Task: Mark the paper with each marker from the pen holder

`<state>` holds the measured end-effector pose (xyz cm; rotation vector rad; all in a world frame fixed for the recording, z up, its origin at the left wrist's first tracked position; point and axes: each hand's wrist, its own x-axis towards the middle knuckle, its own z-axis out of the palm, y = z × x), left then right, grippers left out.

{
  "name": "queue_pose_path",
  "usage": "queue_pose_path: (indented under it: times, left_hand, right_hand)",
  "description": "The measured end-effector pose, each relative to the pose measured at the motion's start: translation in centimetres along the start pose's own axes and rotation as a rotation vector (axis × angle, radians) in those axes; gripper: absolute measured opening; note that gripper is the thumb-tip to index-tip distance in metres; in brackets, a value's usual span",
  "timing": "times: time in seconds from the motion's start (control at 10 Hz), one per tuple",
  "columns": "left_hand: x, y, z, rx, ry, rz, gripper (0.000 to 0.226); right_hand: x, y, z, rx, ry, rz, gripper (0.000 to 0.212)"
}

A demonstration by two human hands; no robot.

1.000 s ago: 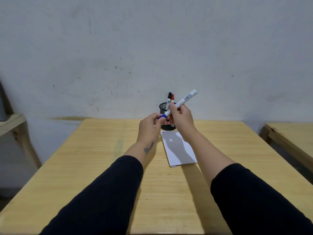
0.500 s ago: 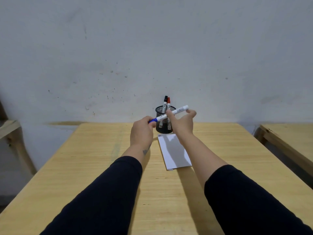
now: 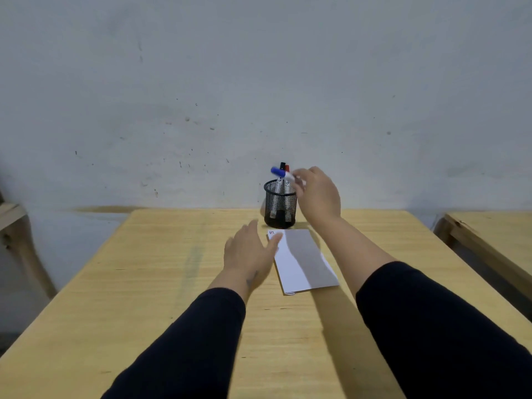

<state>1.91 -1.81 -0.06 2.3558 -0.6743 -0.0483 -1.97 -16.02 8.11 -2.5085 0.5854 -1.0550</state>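
Observation:
A black mesh pen holder (image 3: 280, 203) stands at the table's far edge, with a black-capped marker (image 3: 282, 166) and a red-capped marker (image 3: 287, 168) upright in it. My right hand (image 3: 318, 194) is raised just right of the holder and grips a capped blue marker (image 3: 281, 173), whose blue cap points left above the holder's rim. A folded white paper (image 3: 302, 262) lies in front of the holder, with small red and dark marks near its far left corner. My left hand (image 3: 248, 253) is flat and open, fingertips touching the paper's left edge.
The wooden table (image 3: 161, 286) ends against a scuffed white wall. A second wooden table (image 3: 489, 228) stands to the right across a narrow gap. Part of a wooden frame (image 3: 14, 220) shows at the far left.
My left hand let go of the blue marker's cap end and dropped to the paper's left edge. My right hand carried the capped marker over the holder.

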Motion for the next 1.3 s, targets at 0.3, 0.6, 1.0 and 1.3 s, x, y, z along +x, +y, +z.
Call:
queue_pose_path:
  times: [0.3,0.6,1.0,1.3]
  left_hand:
    - [-0.1,-2.5,2.5,0.352,-0.204,0.103,0.087]
    - [0.0,-2.5,2.6,0.396,-0.207,0.117,0.081]
    - [-0.1,-2.4,2.6,0.391,-0.198,0.116,0.082]
    - [-1.5,-1.9,1.1,0.157,-0.173,0.109,0.074]
  right_hand:
    - [5.3,-1.0,1.0,0.418,0.092,0.242,0.020]
    - [4.7,1.5,6.4,0.015,-0.087,0.365,0.031]
    - [5.3,1.3,6.1,-0.152,-0.220,0.427,0.046]
    - [-2.0,-0.3,0.2,0.073,-0.264,0.323,0.019]
